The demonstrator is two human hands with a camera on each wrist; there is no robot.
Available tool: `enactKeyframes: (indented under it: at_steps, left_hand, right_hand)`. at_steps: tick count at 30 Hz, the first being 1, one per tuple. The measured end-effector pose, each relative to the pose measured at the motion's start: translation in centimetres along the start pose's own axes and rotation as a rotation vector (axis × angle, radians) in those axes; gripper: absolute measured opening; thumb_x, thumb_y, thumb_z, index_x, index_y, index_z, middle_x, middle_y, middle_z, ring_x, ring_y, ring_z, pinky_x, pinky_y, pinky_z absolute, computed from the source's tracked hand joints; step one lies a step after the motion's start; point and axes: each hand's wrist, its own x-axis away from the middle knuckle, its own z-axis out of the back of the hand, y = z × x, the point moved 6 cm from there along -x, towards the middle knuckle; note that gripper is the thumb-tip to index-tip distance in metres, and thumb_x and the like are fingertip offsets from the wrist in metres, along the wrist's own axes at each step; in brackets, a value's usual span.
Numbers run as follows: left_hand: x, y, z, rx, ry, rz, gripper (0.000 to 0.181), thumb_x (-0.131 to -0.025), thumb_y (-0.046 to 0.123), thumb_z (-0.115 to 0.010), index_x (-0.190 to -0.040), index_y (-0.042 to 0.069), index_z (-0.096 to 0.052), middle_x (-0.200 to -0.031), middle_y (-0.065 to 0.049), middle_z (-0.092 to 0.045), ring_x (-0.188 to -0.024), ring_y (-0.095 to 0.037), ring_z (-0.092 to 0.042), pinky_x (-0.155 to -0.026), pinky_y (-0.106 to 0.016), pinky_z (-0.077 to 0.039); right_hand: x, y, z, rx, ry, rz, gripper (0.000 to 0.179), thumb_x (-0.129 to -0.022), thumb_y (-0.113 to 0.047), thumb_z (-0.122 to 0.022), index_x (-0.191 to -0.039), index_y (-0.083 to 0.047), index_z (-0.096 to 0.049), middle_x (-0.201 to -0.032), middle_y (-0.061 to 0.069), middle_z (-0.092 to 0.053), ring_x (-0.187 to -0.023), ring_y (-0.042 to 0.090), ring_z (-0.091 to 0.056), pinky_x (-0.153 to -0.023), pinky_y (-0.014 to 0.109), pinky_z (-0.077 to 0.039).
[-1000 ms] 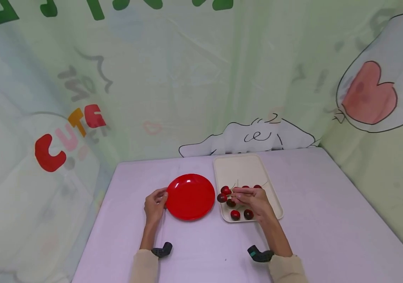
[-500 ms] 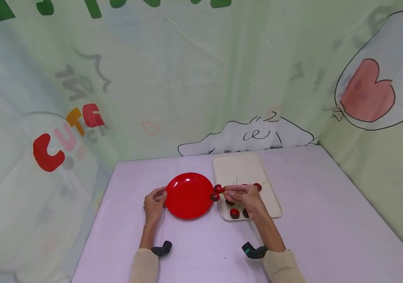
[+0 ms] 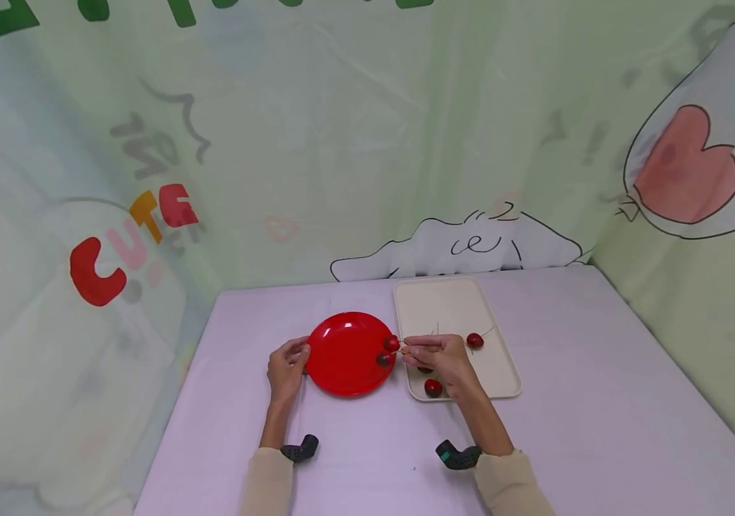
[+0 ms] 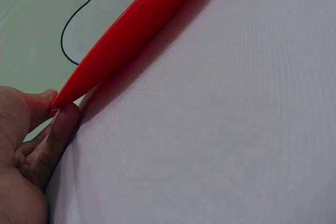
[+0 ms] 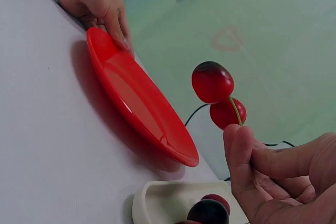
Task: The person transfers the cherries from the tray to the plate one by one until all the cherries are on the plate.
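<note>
My left hand (image 3: 286, 369) pinches the left rim of a round red plate (image 3: 348, 362), thumb on top and fingers beneath, as the left wrist view shows. Between thumb and fingertips of my right hand (image 3: 443, 362) are the stems of two dark-red cherries (image 5: 212, 82). In the head view these cherries hang over the plate's right edge; the right wrist view has them held above it, apart from its surface. Right of the plate, a cream tray (image 3: 441, 304) holds more cherries, among them one at its right (image 3: 475, 340) and one near its front (image 3: 433, 388). My right hand hides part of the tray.
A pale lilac cloth covers the table (image 3: 574, 401). Behind and on both sides hangs a printed fabric backdrop (image 3: 316, 172). The plate and tray stand close side by side. A dark camera mount is strapped to each wrist.
My right hand has moved left from over the tray, carrying the pair of cherries to the plate's right edge. The left hand keeps its hold on the plate.
</note>
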Motion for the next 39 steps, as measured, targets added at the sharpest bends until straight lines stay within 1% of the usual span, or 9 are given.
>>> enactKeyframes:
  at_steps: [6, 10, 14, 18, 22, 26, 32, 39]
  left_hand:
    - [0.0, 0.1, 0.1, -0.001, -0.003, -0.011, 0.03, -0.108, 0.018, -0.069, -0.136, 0.009, -0.076, -0.128, -0.017, -0.078, -0.087, -0.018, -0.074, -0.069, -0.014, -0.057]
    - [-0.1, 0.2, 0.1, -0.005, -0.004, -0.012, 0.03, -0.108, 0.018, -0.069, -0.136, 0.01, -0.076, -0.128, -0.016, -0.078, -0.085, -0.017, -0.073, -0.069, -0.014, -0.057]
    - [-0.2, 0.2, 0.1, -0.002, -0.003, -0.012, 0.029, -0.108, 0.018, -0.069, -0.136, 0.01, -0.076, -0.127, -0.017, -0.078, -0.081, -0.014, -0.071, -0.068, -0.014, -0.057]
    - [-0.1, 0.3, 0.1, -0.003, -0.004, -0.011, 0.03, -0.109, 0.018, -0.069, -0.136, 0.01, -0.076, -0.128, -0.017, -0.078, -0.081, -0.014, -0.071, -0.069, -0.014, -0.057]
    - [0.1, 0.3, 0.1, -0.007, -0.001, -0.007, 0.03, -0.108, 0.018, -0.069, -0.136, 0.01, -0.076, -0.128, -0.016, -0.078, -0.081, -0.014, -0.071, -0.068, -0.013, -0.057]
    - [0.1, 0.4, 0.1, -0.006, 0.002, -0.016, 0.029, -0.108, 0.017, -0.069, -0.135, 0.009, -0.076, -0.127, -0.017, -0.078, -0.079, -0.012, -0.071, -0.067, -0.014, -0.057]
    - [0.1, 0.5, 0.2, -0.003, 0.009, -0.028, 0.029, -0.108, 0.016, -0.07, -0.135, 0.007, -0.076, -0.125, -0.018, -0.078, -0.078, -0.011, -0.07, -0.067, -0.014, -0.056]
    - [0.1, 0.3, 0.1, -0.001, 0.008, -0.014, 0.029, -0.108, 0.017, -0.07, -0.135, 0.008, -0.076, -0.125, -0.018, -0.078, -0.077, -0.012, -0.068, -0.066, -0.014, -0.056]
  right_hand:
    - [-0.6, 0.1, -0.9, 0.027, 0.004, -0.02, 0.038, -0.103, -0.002, -0.072, -0.139, 0.011, -0.068, -0.12, 0.022, -0.082, -0.095, 0.024, -0.085, -0.085, 0.026, -0.065]
    - [-1.1, 0.4, -1.5, 0.054, 0.004, -0.02, 0.035, -0.104, -0.003, -0.072, -0.137, 0.009, -0.07, -0.12, 0.022, -0.082, -0.09, 0.021, -0.085, -0.084, 0.025, -0.065]
    - [-1.3, 0.3, -2.2, 0.062, -0.02, -0.002, 0.034, -0.104, -0.003, -0.071, -0.135, 0.01, -0.07, -0.121, 0.025, -0.08, -0.088, 0.019, -0.085, -0.084, 0.026, -0.065]
    - [-1.5, 0.3, -2.8, 0.063, -0.034, 0.003, 0.033, -0.104, -0.001, -0.07, -0.134, 0.012, -0.07, -0.118, 0.025, -0.081, -0.088, 0.018, -0.085, -0.084, 0.026, -0.065]
    - [-1.6, 0.6, -3.4, 0.062, -0.043, -0.014, 0.031, -0.104, 0.0, -0.07, -0.133, 0.012, -0.071, -0.114, 0.024, -0.082, -0.086, 0.017, -0.084, -0.082, 0.025, -0.065]
    - [-1.8, 0.8, -3.9, 0.059, -0.039, -0.026, 0.031, -0.104, 0.0, -0.069, -0.133, 0.011, -0.071, -0.111, 0.022, -0.083, -0.085, 0.017, -0.084, -0.081, 0.025, -0.065]
    - [-2.3, 0.7, -4.5, 0.05, -0.039, -0.041, 0.03, -0.104, 0.0, -0.069, -0.133, 0.009, -0.072, -0.113, 0.022, -0.083, -0.086, 0.017, -0.084, -0.082, 0.026, -0.066]
    - [-2.9, 1.2, -5.2, 0.021, -0.04, -0.071, 0.029, -0.103, 0.0, -0.071, -0.132, 0.008, -0.074, -0.115, 0.021, -0.083, -0.088, 0.018, -0.084, -0.08, 0.025, -0.065]
